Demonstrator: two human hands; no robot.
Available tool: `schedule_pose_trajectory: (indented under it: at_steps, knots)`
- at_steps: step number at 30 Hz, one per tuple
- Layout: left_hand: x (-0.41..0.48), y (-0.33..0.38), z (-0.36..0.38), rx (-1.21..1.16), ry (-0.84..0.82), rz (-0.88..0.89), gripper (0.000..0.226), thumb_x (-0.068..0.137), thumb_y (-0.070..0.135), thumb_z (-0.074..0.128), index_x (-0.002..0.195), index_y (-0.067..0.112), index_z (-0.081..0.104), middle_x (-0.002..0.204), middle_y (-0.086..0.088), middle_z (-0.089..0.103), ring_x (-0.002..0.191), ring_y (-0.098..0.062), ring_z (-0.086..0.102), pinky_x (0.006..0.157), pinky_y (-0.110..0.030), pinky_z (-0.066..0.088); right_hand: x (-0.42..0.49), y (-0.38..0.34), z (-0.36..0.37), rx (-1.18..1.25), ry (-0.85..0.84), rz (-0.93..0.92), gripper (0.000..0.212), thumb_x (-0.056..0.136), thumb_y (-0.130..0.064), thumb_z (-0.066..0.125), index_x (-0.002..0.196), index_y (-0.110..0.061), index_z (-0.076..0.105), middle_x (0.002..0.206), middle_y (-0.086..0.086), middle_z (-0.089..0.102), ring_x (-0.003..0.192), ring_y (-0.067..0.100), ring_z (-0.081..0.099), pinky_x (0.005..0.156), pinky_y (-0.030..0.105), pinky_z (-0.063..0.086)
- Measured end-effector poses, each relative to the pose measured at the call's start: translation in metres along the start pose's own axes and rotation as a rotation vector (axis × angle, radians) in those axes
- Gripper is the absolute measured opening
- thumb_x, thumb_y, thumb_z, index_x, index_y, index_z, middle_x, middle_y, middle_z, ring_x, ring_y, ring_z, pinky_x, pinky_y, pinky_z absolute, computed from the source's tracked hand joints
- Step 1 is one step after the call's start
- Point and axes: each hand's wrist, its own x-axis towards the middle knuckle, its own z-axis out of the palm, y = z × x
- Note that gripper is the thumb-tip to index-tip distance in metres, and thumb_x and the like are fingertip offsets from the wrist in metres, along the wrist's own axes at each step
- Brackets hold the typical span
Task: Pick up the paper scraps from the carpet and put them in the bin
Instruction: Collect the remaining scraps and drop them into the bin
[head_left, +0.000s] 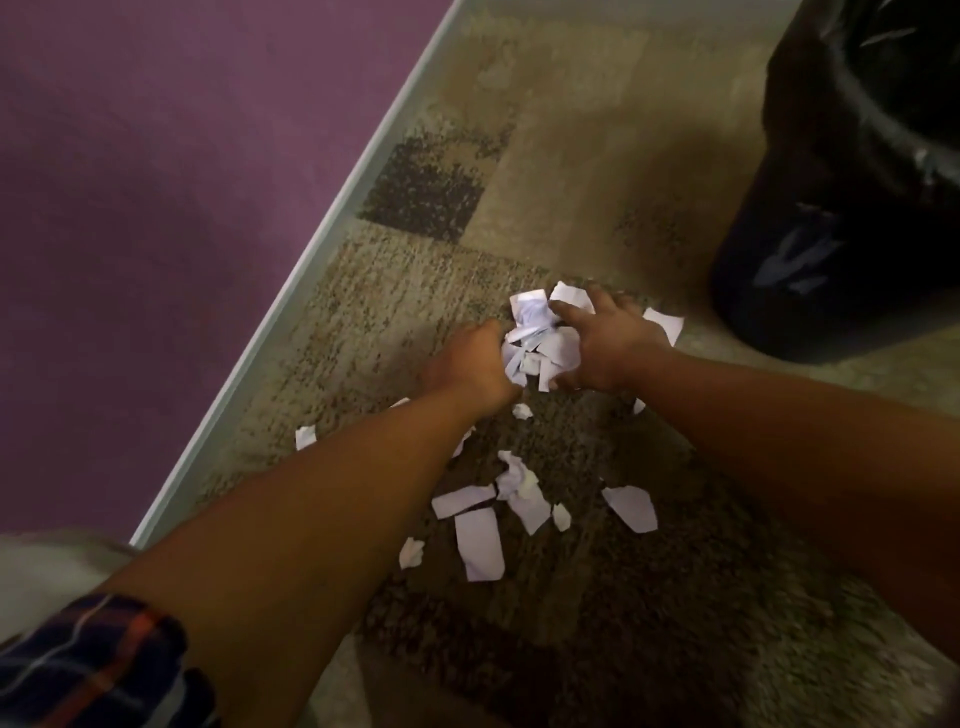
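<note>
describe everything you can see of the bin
The bin stands upright on the carpet at the upper right, cut off by the frame edge. It looks dark and round, lined with a glossy, crinkled black bag draped over its rim. Pale reflections mark its side. Neither hand touches it; a paper scrap lies nearby.

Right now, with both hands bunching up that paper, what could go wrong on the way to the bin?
1. The bundle of scraps is loose between the left hand and right hand; pieces could slip out on lifting.
2. The bin stands off to the right, so scraps may fall on the carpet during the carry.
3. Many loose scraps lie nearer the person, and one near the wall; they could be missed.
</note>
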Motion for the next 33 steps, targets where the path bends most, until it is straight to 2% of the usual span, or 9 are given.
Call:
schedule_pose_trajectory:
  at_steps: [5,9,13,15,18,21,25,28,33]
  knots:
    - [0.019,-0.002,0.001,0.096,0.075,-0.037,0.063,0.066,0.041,0.081,0.119,0.024,0.053,0.114,-0.004,0.062,0.102,-0.028,0.062,0.072,-0.033,0.046,-0.001,-0.01,0.002,-0.053,0.107,-0.022,0.058,0.084,-0.034,0.065,0.138,-0.038,0.043,0.142,0.004,0.04,0.126,0.033,0.04,0.083,0.044,0.049]
    - [0.031,-0.001,0.002,0.073,0.058,-0.037,0.063,0.064,0.035,0.085,0.116,0.022,0.052,0.114,-0.004,0.061,0.102,-0.029,0.061,0.074,-0.033,0.046,-0.012,-0.009,0.001,-0.058,0.145,-0.106,0.051,0.086,-0.017,0.06,0.134,-0.033,0.051,0.122,0.008,0.053,0.113,0.034,0.053,0.074,0.041,0.052]
    - [0.039,0.004,0.012,0.01,-0.034,0.025,0.093,0.057,0.036,0.089,0.137,0.025,0.042,0.133,-0.007,0.048,0.117,-0.03,0.054,0.092,-0.041,0.05,-0.018,-0.009,-0.003,0.085,0.155,-0.091,0.041,0.084,-0.012,0.058,0.12,-0.03,0.064,0.11,0.005,0.065,0.096,0.027,0.064,0.078,0.035,0.053]
    - [0.04,0.006,0.018,0.009,-0.085,0.063,0.104,0.057,0.038,0.088,0.144,0.032,0.031,0.143,-0.006,0.038,0.123,-0.032,0.049,0.095,-0.045,0.049,-0.021,-0.004,-0.006,0.113,0.177,-0.032,0.033,0.084,-0.009,0.056,0.11,-0.025,0.068,0.093,0.0,0.066,0.08,0.022,0.063,0.07,0.03,0.048]
    - [0.043,0.009,0.025,0.012,-0.091,0.118,0.116,0.053,0.036,0.089,0.147,0.039,0.022,0.151,-0.002,0.021,0.131,-0.031,0.041,0.097,-0.046,0.048,-0.027,0.006,-0.008,0.231,0.169,0.086,0.033,0.081,-0.005,0.052,0.098,-0.025,0.07,0.06,-0.018,0.054,0.054,-0.002,0.053,0.057,0.019,0.039]
    - [0.053,0.013,0.02,0.059,-0.07,0.138,0.126,0.044,0.038,0.094,0.147,0.037,0.022,0.154,-0.001,0.012,0.136,-0.029,0.033,0.1,-0.047,0.045,-0.038,0.016,-0.013,0.236,0.185,0.116,0.031,0.079,-0.004,0.055,0.088,-0.028,0.071,0.058,-0.02,0.053,0.055,-0.002,0.056,0.049,0.017,0.036]
    - [0.073,0.016,0.002,0.263,-0.061,0.169,0.118,0.048,0.035,0.094,0.145,0.034,0.026,0.156,-0.007,0.011,0.136,-0.034,0.033,0.099,-0.047,0.045,-0.054,0.028,-0.021,0.193,0.235,0.154,0.035,0.08,-0.008,0.06,0.067,-0.04,0.057,0.063,-0.014,0.052,0.054,0.004,0.052,0.045,0.017,0.035]
    - [0.085,0.018,-0.003,0.357,-0.143,0.235,0.11,0.057,0.033,0.091,0.148,0.032,0.029,0.155,-0.01,0.018,0.134,-0.035,0.038,0.101,-0.044,0.044,-0.065,0.036,-0.021,0.153,0.24,0.207,0.023,0.077,-0.007,0.062,0.08,-0.029,0.068,0.072,0.0,0.065,0.06,0.016,0.056,0.052,0.024,0.043]
    - [0.082,0.026,0.007,0.377,-0.179,0.349,0.073,0.073,0.021,0.082,0.138,0.028,0.051,0.138,-0.013,0.044,0.117,-0.034,0.056,0.098,-0.036,0.048,-0.08,0.04,-0.02,0.197,0.281,0.227,0.025,0.077,-0.006,0.062,0.085,-0.027,0.069,0.068,-0.005,0.059,0.055,0.007,0.052,0.045,0.018,0.033]
